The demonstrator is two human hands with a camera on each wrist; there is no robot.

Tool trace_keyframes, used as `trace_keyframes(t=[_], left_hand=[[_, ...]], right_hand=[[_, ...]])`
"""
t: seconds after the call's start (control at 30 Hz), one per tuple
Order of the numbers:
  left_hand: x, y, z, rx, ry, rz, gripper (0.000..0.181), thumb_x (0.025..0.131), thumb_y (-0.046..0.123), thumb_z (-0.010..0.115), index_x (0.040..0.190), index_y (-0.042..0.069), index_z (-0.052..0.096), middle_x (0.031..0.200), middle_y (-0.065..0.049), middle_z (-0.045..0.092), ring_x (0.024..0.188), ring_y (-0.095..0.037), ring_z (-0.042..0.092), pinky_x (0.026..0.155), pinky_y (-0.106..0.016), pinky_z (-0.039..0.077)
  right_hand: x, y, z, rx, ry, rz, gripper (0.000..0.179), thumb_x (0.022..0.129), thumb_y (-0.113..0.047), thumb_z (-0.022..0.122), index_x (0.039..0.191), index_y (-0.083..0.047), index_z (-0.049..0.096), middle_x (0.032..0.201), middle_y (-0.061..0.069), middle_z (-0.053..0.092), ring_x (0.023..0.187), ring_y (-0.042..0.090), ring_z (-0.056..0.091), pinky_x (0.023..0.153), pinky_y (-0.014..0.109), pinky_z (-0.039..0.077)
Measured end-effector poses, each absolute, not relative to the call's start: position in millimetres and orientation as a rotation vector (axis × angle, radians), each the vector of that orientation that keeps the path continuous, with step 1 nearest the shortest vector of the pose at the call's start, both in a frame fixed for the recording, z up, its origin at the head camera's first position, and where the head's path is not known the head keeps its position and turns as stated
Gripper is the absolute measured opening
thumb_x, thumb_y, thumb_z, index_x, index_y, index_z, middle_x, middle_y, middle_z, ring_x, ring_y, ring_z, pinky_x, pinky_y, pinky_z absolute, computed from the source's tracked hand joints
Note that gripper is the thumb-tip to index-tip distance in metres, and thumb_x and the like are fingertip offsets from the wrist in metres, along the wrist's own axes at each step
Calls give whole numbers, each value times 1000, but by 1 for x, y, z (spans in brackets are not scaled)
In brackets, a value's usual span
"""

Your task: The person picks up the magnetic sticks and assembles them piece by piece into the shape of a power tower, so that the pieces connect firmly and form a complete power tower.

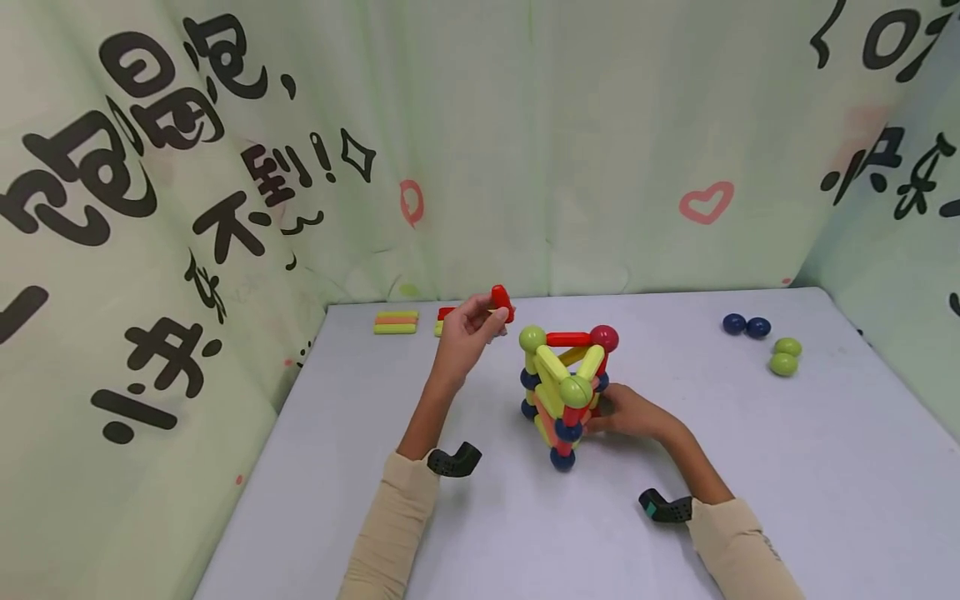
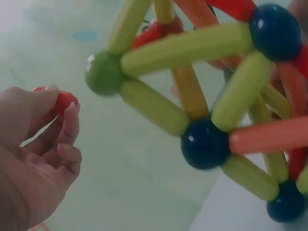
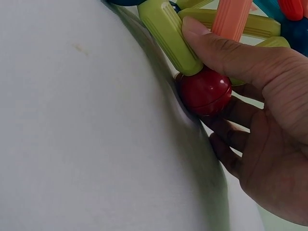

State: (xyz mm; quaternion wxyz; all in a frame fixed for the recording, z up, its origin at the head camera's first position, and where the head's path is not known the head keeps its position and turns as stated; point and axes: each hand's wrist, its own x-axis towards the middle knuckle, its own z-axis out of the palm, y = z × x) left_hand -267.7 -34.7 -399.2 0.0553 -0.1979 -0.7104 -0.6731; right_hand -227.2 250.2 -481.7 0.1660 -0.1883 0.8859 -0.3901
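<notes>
A tower of coloured rods and balls (image 1: 551, 387) stands on the table, triangular at the top. Green balls and one red ball (image 1: 603, 337) form its top corners; dark blue balls (image 2: 206, 143) join the rods lower down. My right hand (image 1: 633, 412) holds the tower low on its right side. In the right wrist view its thumb lies on a yellow-green rod (image 3: 171, 36) and its fingers are around a red ball (image 3: 206, 91). Left of the tower's top, my left hand (image 1: 467, 335) pinches a short red rod (image 1: 502, 302) in the air between thumb and fingers.
Yellow-green and orange rods (image 1: 396, 323) lie side by side at the table's back left. More rods (image 1: 446, 313), one of them red, are partly behind the left hand. Two dark blue balls (image 1: 746, 325) and two green balls (image 1: 785, 357) sit at the back right. Printed curtains surround the table.
</notes>
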Motion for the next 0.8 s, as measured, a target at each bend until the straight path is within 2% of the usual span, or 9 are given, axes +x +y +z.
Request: trace_keyframes(t=[0.13, 0.3, 0.7, 0.8], left_hand=[[-255, -29, -377, -744, -2159, -1919, 32, 94, 19, 66, 124, 6, 63, 105, -15, 69, 80, -16, 61, 72, -23, 53], [-251, -20, -373, -865, -2264, -1712, 34, 93, 18, 67, 125, 7, 64, 105, -12, 72, 83, -16, 62, 67, -21, 50], [-252, -19, -376, -915, -2252, -1775, 31, 95, 15, 65, 124, 5, 61, 109, -14, 71, 96, -19, 63, 75, -21, 52], [-256, -21, -380, -871, -2242, -1828, 30, 97, 18, 60, 124, 5, 61, 108, -15, 69, 87, -20, 62, 73, -21, 51]], right_hand=[[-227, 251, -482, -550, 2512, -1116, 54, 85, -23, 76, 128, 2, 54, 124, 16, 63, 120, 36, 53, 103, 59, 42], [-227, 251, -482, -564, 2499, -1134, 54, 85, -23, 75, 129, 2, 54, 124, 16, 63, 120, 36, 53, 104, 59, 42], [-228, 253, -485, -615, 2509, -1120, 56, 86, -21, 75, 131, 2, 52, 124, 16, 62, 117, 34, 54, 103, 58, 43], [-228, 254, -486, -627, 2499, -1125, 60, 84, -21, 76, 133, 2, 49, 125, 16, 61, 116, 33, 54, 101, 56, 45]])
